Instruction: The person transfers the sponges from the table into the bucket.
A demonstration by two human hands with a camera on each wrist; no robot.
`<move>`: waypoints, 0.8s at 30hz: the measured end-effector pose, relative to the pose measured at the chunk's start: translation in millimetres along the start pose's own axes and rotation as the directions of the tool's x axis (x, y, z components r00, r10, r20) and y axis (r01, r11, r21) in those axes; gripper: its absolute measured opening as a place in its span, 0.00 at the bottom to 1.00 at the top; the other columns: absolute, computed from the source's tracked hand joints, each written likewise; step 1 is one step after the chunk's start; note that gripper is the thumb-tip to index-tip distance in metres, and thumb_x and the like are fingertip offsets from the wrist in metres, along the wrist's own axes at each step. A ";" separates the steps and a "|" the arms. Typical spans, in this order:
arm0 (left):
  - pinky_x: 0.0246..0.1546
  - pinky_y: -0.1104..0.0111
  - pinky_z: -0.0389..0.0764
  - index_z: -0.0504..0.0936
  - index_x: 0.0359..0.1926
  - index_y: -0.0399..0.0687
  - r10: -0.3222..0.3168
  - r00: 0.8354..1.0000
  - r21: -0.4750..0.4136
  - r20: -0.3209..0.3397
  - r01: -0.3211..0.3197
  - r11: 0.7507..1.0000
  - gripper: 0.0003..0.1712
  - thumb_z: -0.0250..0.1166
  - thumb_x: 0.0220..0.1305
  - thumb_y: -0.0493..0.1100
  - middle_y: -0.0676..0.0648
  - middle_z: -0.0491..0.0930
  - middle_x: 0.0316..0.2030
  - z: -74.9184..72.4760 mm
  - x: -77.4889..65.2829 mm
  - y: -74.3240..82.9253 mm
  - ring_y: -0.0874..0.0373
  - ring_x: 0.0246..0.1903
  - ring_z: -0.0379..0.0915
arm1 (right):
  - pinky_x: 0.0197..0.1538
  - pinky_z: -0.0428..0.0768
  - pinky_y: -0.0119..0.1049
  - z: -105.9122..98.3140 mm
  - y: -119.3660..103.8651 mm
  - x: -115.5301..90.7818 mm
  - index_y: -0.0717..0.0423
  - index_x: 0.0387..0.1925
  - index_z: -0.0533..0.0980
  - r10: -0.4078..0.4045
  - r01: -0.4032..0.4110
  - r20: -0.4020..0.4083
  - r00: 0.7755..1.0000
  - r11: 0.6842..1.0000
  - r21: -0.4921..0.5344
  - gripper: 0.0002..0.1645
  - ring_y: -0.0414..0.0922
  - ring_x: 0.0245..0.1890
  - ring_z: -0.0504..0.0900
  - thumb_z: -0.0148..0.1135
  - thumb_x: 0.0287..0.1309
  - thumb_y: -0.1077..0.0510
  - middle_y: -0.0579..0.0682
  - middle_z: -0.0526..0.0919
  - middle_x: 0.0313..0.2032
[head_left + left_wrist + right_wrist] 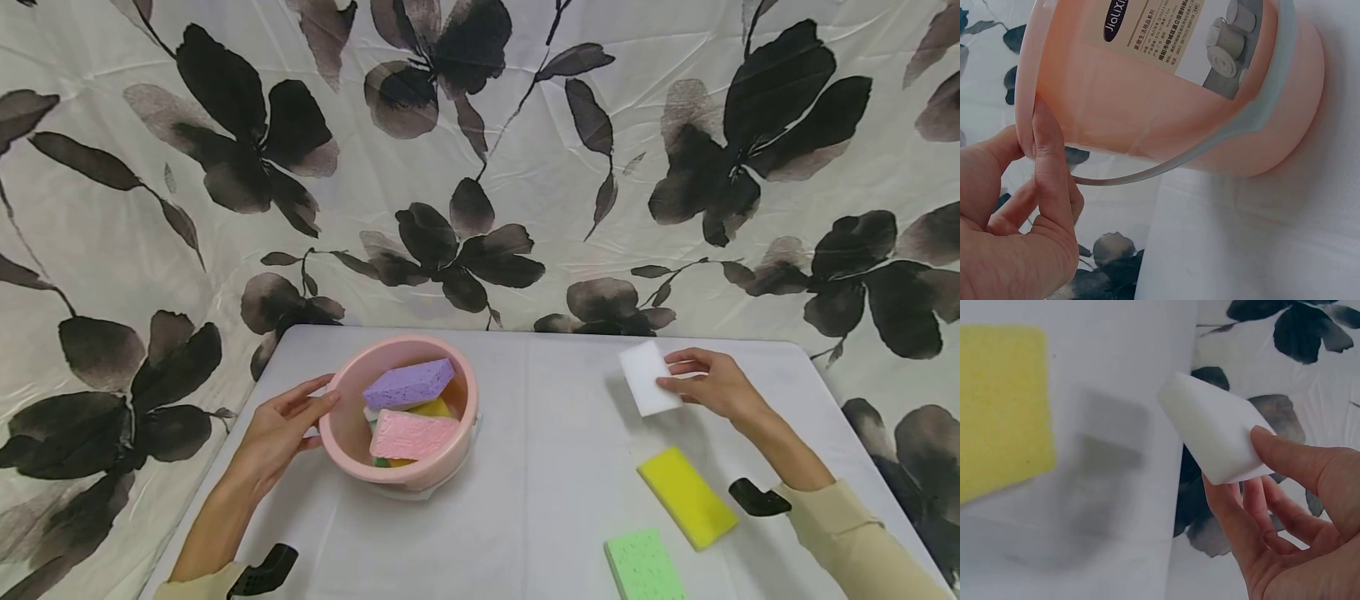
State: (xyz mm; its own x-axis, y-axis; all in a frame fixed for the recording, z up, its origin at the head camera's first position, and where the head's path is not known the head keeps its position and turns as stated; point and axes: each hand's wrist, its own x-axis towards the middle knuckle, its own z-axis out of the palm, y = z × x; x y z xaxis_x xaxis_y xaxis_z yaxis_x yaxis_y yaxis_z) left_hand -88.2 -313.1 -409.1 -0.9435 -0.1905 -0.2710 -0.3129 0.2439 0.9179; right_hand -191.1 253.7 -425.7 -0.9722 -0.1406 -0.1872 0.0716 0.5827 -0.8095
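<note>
A pink bucket (341,433) stands on the left part of the table, with a purple sponge (408,383), a pink sponge (414,435) and several partly covered sponges inside. My left hand (281,429) pinches the bucket's rim at its left side; the left wrist view shows thumb and finger on either side of that rim (1025,81). Over the table's right part, my right hand (712,383) holds a white sponge block (648,379) between thumb and fingers. The block is lifted, and its shadow falls on the cloth. Nearer me lie a yellow sponge (687,497) and a green sponge (645,567), which the lower frame edge cuts off.
A white cloth covers the table (525,467). Behind it hangs a floral curtain (525,167). The bucket's pale handle (1179,162) hangs down along its outside, and a printed label (1154,31) is on its wall.
</note>
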 end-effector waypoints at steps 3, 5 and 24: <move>0.42 0.70 0.87 0.65 0.77 0.47 0.004 1.000 -0.001 0.003 -0.004 1.000 0.44 0.68 0.68 0.60 0.55 0.82 0.46 -0.2 -0.1 -0.2 0.67 0.42 0.81 | 0.41 0.86 0.32 -1.0 -8.3 -1.1 0.71 0.63 0.71 -0.015 0.015 0.009 1.000 1.000 0.021 0.36 0.41 0.42 0.83 0.74 0.62 0.54 0.66 0.81 0.53; 0.42 0.70 0.87 0.65 0.77 0.47 0.003 1.000 -0.003 0.003 -0.003 1.000 0.44 0.68 0.68 0.60 0.56 0.82 0.46 -0.2 -0.3 -0.1 0.67 0.42 0.81 | 0.41 0.86 0.32 -1.6 -13.4 -1.3 0.71 0.63 0.72 -0.025 0.024 0.015 1.000 0.999 0.032 0.36 0.39 0.42 0.83 0.74 0.62 0.55 0.66 0.81 0.54; 0.41 0.71 0.87 0.64 0.77 0.47 0.007 1.000 -0.006 0.012 -0.007 1.000 0.43 0.68 0.69 0.58 0.57 0.82 0.45 0.3 0.1 0.5 0.67 0.41 0.81 | 0.47 0.87 0.35 4.6 -79.6 0.8 0.64 0.65 0.73 -0.121 0.114 0.108 0.987 0.991 0.071 0.34 0.45 0.46 0.85 0.74 0.61 0.55 0.62 0.80 0.56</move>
State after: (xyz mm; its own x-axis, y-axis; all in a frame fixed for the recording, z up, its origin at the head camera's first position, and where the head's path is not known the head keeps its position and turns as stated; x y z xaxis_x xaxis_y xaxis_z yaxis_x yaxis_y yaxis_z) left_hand -88.5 -312.8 -408.7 -0.9471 -0.1772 -0.2677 -0.3053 0.2391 0.9217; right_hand -196.5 203.5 -364.0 -0.9438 -0.2960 -0.1470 -0.0238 0.5045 -0.8631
